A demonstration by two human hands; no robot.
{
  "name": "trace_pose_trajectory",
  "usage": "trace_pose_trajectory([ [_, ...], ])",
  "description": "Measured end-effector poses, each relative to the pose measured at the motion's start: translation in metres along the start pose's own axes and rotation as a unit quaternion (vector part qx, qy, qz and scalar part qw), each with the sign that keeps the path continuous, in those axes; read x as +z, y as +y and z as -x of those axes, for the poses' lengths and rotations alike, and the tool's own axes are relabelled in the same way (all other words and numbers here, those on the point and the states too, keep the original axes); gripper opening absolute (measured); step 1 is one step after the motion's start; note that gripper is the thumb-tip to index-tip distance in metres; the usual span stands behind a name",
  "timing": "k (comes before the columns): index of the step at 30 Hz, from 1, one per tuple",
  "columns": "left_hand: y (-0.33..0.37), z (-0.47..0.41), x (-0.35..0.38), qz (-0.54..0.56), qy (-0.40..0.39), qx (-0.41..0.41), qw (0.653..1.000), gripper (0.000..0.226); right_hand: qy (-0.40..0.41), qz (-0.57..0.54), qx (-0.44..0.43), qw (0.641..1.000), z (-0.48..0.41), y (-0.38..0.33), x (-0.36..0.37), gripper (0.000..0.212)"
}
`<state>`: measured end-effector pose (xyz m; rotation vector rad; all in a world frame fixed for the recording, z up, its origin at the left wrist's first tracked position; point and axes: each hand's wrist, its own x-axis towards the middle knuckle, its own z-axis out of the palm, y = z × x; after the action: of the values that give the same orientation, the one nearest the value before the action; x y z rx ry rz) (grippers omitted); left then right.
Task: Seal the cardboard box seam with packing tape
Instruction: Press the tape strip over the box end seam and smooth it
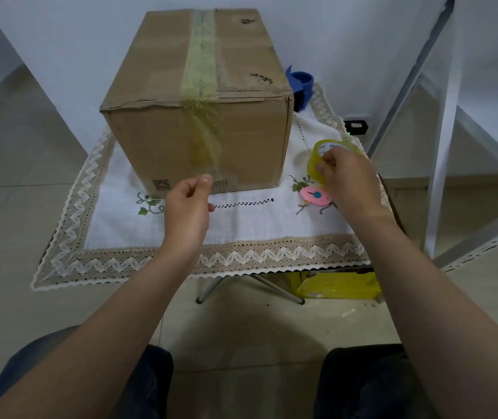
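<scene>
Head view: we see the brown corrugated cardboard box [196,110] on the lace-edged tablecloth [241,225], glossy yellowish tape strip [200,74] covering its top seam and hanging down the front. Left hand [188,204] pinches the strip's loose end; right hand [347,179] pinches the tape roll [320,155]. Risk: the thin film wrinkles or sticks to itself if slack.

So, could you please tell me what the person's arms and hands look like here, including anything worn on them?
Both forearms are bare, with no sleeves in view. The left hand and right hand carry no gloves, rings, watch or wristbands that I can see. Fingernails look short and unpainted. Dark trousers show at the knees below.
</scene>
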<state>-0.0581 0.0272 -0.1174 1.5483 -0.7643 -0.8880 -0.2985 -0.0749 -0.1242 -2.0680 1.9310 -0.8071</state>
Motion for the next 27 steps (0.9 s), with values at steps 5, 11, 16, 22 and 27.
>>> trace_pose_trajectory([
  [5,-0.003,-0.003,-0.008,-0.025,-0.008,0.016,1.0,0.018,0.029,0.004,-0.018,0.999,0.001,-0.017,-0.006,0.045],
  [11,-0.004,-0.004,-0.018,-0.037,-0.017,0.038,0.998,0.012,0.098,-0.087,-0.139,0.982,0.004,-0.055,-0.021,0.042],
  [16,-0.002,-0.007,-0.02,-0.042,-0.026,0.034,0.998,0.012,0.17,-0.101,-0.223,0.955,0.007,-0.089,-0.029,0.032],
  [22,0.005,-0.007,-0.02,-0.028,-0.036,0.032,0.998,0.012,0.161,-0.067,-0.29,0.941,0.004,-0.116,-0.024,0.033],
  [27,0.001,-0.018,-0.02,-0.032,-0.039,0.037,0.998,0.013,0.121,-0.058,-0.325,0.936,-0.003,-0.133,-0.008,0.032],
])
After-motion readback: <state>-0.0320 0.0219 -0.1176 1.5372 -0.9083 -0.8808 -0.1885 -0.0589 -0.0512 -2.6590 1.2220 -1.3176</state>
